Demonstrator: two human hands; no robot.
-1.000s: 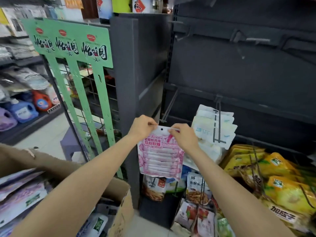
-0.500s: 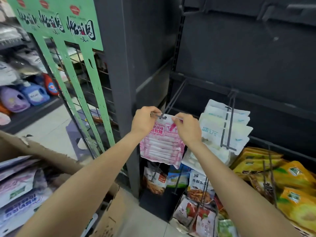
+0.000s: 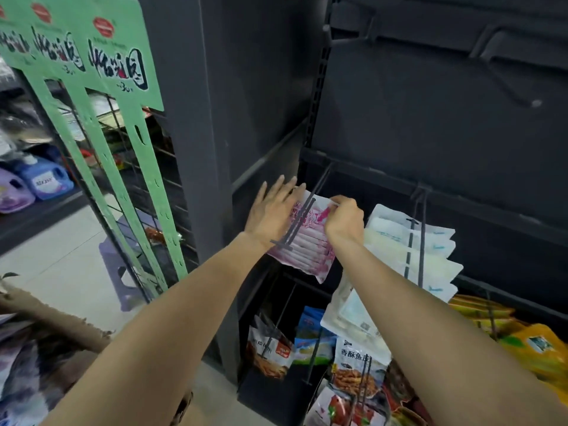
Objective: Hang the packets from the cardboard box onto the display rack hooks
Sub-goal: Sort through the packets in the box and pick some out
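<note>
- I am in the middle of threading one pink packet (image 3: 302,238) onto a double-wire hook (image 3: 299,221) that juts out from the crossbar of the dark display rack (image 3: 430,124).
- My right hand (image 3: 344,218) has its fingers (image 3: 336,202) clenched in a pinch on the packet's top right corner, near the white header strip.
- My left hand (image 3: 270,210) is released: its fingers lie straight and flat against the packet's left side, steadying it rather than gripping.
- The two wires of the hook run across the front of the packet from the upper right down to the small crossbar at the tip, so I judge the packet is already on the hook and only partway up it; the hanging hole itself is hidden, so I cannot tell for certain.
- The next move, as I judge it, is to slide the packet back along the wires toward the rack, then let go with the right hand and let it hang.
- That calls for keeping the header level so the packet does not snag or tear on the wires.
- The neighbouring hook just to the right already carries white packets (image 3: 408,241), so I should keep my wrist clear of them.
- More packets wait in the cardboard box (image 3: 58,321) at my lower left, so the task looks far from finished.
</note>
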